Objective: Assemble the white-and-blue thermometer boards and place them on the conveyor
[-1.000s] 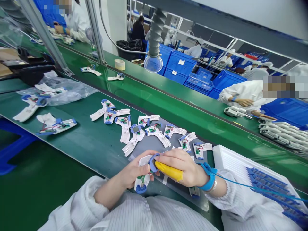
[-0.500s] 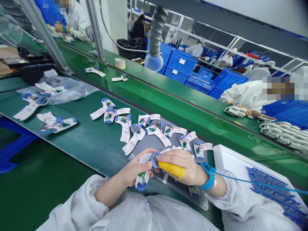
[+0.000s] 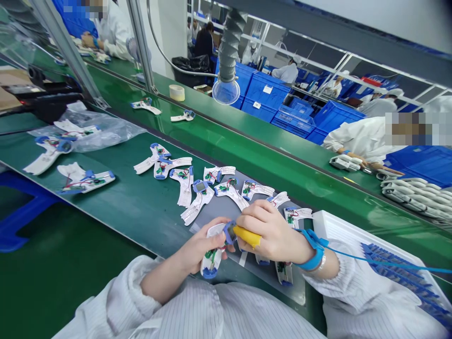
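My left hand (image 3: 201,247) is closed round a white gun-shaped plastic housing half (image 3: 212,254) with a blue end, a green circuit board and wires inside. At its upper end sits a small blue-framed display (image 3: 230,231), tilted on edge. My right hand (image 3: 264,230) pinches at this display, its fingers curled and a yellow finger cot (image 3: 247,237) on one finger touching it. The exact fingertip contact is hidden. Similar housing halves lie beyond my hands, one with its display (image 3: 200,187) showing, and another (image 3: 284,272) lies below my right wrist.
A white tray (image 3: 332,230) of blue parts (image 3: 399,270) stands at right. More housing halves (image 3: 86,181) lie left, near a plastic bag (image 3: 116,134). Two ride the green belt (image 3: 226,141). A fume hose (image 3: 228,47) hangs above; a blue wrist cord (image 3: 381,265) trails right. Co-workers sit across.
My right hand has lifted slightly and curled its fingers, and the display has tipped more on edge. The two housing halves on the far belt have shifted right.
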A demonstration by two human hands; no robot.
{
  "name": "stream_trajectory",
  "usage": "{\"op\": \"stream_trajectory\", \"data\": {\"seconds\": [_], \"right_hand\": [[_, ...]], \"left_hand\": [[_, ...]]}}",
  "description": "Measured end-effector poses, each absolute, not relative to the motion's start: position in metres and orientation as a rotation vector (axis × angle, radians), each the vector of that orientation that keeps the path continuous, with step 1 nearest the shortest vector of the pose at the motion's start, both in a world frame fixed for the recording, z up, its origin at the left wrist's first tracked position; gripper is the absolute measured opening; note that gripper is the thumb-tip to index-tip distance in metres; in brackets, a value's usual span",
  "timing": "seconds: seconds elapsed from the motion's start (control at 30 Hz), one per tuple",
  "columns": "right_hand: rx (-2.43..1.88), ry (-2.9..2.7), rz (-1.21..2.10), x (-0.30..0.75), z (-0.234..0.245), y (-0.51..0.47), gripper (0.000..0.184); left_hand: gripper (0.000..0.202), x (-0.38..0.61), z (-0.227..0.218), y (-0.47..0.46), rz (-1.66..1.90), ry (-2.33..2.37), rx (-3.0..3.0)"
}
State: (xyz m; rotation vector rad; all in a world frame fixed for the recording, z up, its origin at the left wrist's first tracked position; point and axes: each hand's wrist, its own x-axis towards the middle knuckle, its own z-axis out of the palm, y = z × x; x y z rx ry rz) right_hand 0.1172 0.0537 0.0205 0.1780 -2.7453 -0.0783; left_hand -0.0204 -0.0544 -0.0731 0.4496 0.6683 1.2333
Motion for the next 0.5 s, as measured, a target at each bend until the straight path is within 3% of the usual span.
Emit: {"op": "stream_trajectory", "data": {"seconds": [0.33,0.5], "right_hand": [[-0.04,-2.62,0.377,0.131,-0.001,0.048,0.015],[0.068,-2.655,0.39,0.13,-0.005,0.047,0.015]], "left_hand": [[0.056,-0.019,-0.073,-0.056,1.29,0.533,0.498],[0.064,-0.021,-0.078,-0.058,1.351,0.647,0.717]]}}
